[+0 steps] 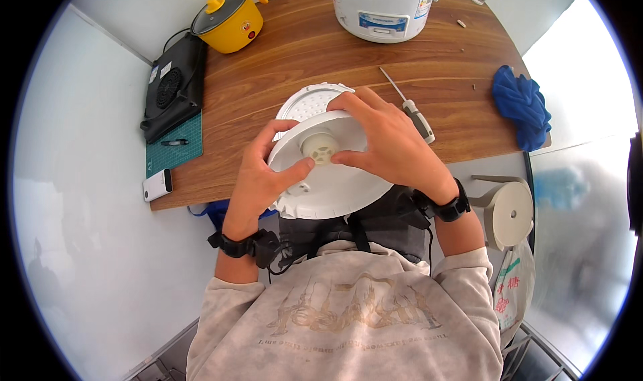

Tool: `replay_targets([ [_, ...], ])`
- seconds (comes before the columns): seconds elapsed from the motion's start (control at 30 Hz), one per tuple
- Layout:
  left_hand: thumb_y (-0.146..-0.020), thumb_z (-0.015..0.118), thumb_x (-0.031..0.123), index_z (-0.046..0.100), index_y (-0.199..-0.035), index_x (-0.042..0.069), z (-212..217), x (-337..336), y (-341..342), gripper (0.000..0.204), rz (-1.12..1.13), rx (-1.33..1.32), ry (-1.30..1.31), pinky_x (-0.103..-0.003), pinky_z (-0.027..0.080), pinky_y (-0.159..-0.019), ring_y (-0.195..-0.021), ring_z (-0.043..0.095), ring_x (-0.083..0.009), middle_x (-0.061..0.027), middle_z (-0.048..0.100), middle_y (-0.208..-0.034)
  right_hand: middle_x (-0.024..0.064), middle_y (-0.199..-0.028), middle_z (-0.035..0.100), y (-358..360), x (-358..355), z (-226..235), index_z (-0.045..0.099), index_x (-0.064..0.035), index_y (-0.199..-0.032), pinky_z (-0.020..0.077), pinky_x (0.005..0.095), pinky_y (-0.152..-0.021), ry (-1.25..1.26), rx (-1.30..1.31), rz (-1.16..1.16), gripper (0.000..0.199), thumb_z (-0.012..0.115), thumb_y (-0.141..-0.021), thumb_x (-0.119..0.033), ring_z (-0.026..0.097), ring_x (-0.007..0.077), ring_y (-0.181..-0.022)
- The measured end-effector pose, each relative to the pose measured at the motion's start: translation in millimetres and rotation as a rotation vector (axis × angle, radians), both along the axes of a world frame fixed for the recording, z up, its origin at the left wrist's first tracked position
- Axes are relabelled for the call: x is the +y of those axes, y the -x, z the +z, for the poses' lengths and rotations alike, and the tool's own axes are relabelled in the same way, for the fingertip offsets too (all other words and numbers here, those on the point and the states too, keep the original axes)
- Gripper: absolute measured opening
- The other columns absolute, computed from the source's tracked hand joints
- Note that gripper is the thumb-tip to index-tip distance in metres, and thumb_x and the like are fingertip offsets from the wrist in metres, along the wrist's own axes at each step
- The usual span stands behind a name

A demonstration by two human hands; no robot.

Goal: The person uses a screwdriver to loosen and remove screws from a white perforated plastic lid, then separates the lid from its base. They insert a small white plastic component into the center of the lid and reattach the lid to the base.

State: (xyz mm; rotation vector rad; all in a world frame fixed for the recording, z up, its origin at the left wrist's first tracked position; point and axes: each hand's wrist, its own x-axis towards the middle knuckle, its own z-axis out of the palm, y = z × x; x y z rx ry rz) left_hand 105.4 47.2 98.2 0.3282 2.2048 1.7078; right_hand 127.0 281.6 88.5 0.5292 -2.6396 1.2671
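From the head view, gripping the left rim of a white, bowl-shaped shell (341,187) with the left hand (261,167), with fingers curled around the edge and the thumb stretched inward to the lower left of a round, cream-coloured fitting (319,149). Clasping the upper right rim with the right hand (392,136), with fingers bent over the edge and the thumb at the fitting's lower right. Holding the shell tilted, hollow toward the body, over the near edge of a brown wood-grain table (281,66). Cannot tell how the hidden fingertips sit behind the rim.

Shaped smooth and glossy inside the shell; slotted across the fitting's face. Just behind, partly covered, a pale disc (309,103) dotted all over. To the right, a screwdriver (416,116) with thin metal shaft and chunky grey-and-white handle; farther right, a crumpled, soft blue cloth (522,110). At the far side, a rounded white cooker body (385,6) and a yellow pot (231,36) with a glass lid. Along the left, a black appliance (173,83) with a round grille, near a green gridded mat (191,136).
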Motion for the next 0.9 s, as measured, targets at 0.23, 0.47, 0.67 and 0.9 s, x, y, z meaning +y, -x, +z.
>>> replay_targets([
  [0.23,-0.081,0.082,0.016,0.059,-0.127,0.005,3.5,-2.4,-0.9,0.052,0.016,-0.008,-0.005,-0.028,0.054,-0.079,-0.091,0.067,-0.0133,-0.0096,0.071,-0.101,0.0163,-0.117,0.064,3.7,3.8,-2.1,0.058,-0.0092,-0.125,0.0541,0.0455,-0.083,0.067,0.066,0.085,0.056,0.084,-0.076,-0.009,0.066,0.0396,-0.103],
  [0.47,-0.082,0.080,0.015,0.060,-0.126,0.005,-2.1,-7.1,2.2,0.049,0.010,-0.039,-0.028,-0.027,0.053,-0.080,-0.092,0.066,-0.0126,-0.0079,0.070,-0.102,0.0170,-0.114,0.065,3.3,1.8,-6.2,0.058,-0.0078,-0.126,0.0552,0.0454,-0.082,0.107,0.095,0.096,0.055,0.081,-0.076,-0.009,0.066,0.0395,-0.101],
  [0.67,-0.083,0.079,0.013,0.060,-0.125,0.005,-3.9,-7.8,3.3,0.047,0.007,-0.022,-0.037,-0.028,0.053,-0.083,-0.096,0.065,-0.0122,-0.0072,0.069,-0.105,0.0176,-0.122,0.065,4.3,3.0,-4.2,0.059,-0.0048,-0.129,0.0545,0.0421,-0.090,0.091,-0.007,0.099,0.054,0.078,-0.079,-0.009,0.066,0.0385,-0.107],
  [0.9,-0.080,0.081,0.014,0.060,-0.126,0.004,1.2,-9.3,1.7,0.052,0.021,-0.103,-0.031,-0.030,0.050,-0.095,-0.108,0.063,-0.0151,-0.0064,0.067,-0.115,0.0172,-0.125,0.064,0.3,2.7,-1.2,0.059,-0.0044,-0.130,0.0541,0.0420,-0.091,0.104,-0.039,0.134,0.051,0.077,-0.083,-0.014,0.066,0.0374,-0.107],
])
